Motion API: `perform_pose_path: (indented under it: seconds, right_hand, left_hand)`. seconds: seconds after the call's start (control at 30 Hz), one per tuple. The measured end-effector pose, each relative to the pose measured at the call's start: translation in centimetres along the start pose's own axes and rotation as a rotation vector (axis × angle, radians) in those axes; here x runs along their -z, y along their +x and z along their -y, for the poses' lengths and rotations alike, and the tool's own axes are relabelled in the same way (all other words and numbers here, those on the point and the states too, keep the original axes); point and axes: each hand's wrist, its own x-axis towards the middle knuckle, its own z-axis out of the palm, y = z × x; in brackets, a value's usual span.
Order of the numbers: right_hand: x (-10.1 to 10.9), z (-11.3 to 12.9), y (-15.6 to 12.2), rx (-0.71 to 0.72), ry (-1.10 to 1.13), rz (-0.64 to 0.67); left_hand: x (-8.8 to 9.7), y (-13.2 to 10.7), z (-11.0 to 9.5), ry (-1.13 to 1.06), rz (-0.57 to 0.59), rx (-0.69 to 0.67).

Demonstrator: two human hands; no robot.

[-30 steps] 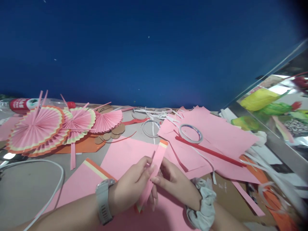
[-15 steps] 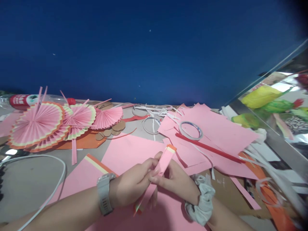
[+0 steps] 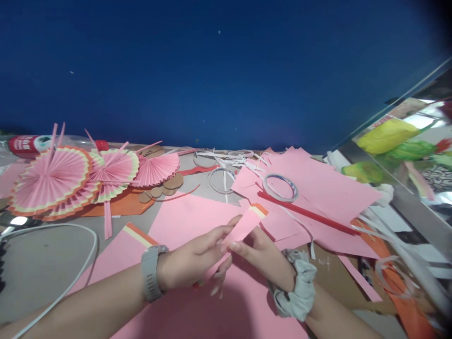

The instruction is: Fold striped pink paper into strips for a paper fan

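A narrow pleated strip of pink paper, with a cream and orange band at its far end, slants up between both hands. My left hand, below a grey wristwatch, is closed around it from the left. My right hand, with a pale scrunchie at the wrist, pinches it from the right, thumb on top. Some fingertips and the strip's near end are partly hidden. Beneath the hands lies pink paper, and a pink sheet with an orange and cream edge lies beside the left wrist.
Pink paper fans stand at the left in front of a plastic bottle. Tape rolls, a red strip and pink sheets lie ahead and right. A white cable loops at left; a blue panel rises behind.
The pleated strip has tilted further right, its banded end now higher and spread slightly wider. Both hands stay on it, with the fingers shifted along it.
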Motion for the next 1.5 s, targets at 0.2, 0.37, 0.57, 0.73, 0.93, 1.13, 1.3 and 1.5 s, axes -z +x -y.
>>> perform_pose_path:
  seconds: [0.2, 0.37, 0.57, 0.73, 0.93, 1.13, 1.3, 1.5]
  right_hand:
    - [-0.1, -0.1, -0.1, -0.114, 0.033, 0.019]
    - [0.0, 0.0, 0.0, -0.070, -0.011, 0.000]
    - [0.0, 0.0, 0.1, -0.072, -0.068, -0.020]
    - [-0.1, -0.2, 0.1, -0.072, -0.008, -0.035]
    - [-0.2, -1.0, 0.0, -0.084, 0.279, -0.067]
    - [0.5, -1.0, 0.0, -0.080, 0.255, -0.115]
    - [0.5, -0.7, 0.2, -0.072, 0.250, -0.081]
    - [0.3, -0.5, 0.2, -0.088, 0.295, -0.033]
  left_hand:
    - [-0.2, -0.1, -0.2, 0.078, 0.016, 0.058]
    - [-0.3, -0.3, -0.5, 0.138, -0.015, 0.019]
    - [-0.8, -0.3, -0.5, 0.231, -0.036, -0.022]
    - [-0.8, -0.2, 0.1, 0.046, -0.032, 0.001]
    - [-0.4, -0.1, 0.0, -0.029, -0.033, -0.014]
    - [-0.1, 0.0, -0.3, -0.053, -0.010, -0.030]
    - [-0.2, 0.3, -0.6, -0.019, -0.023, 0.064]
    - [-0.6, 0.3, -0.5, -0.071, -0.026, 0.083]
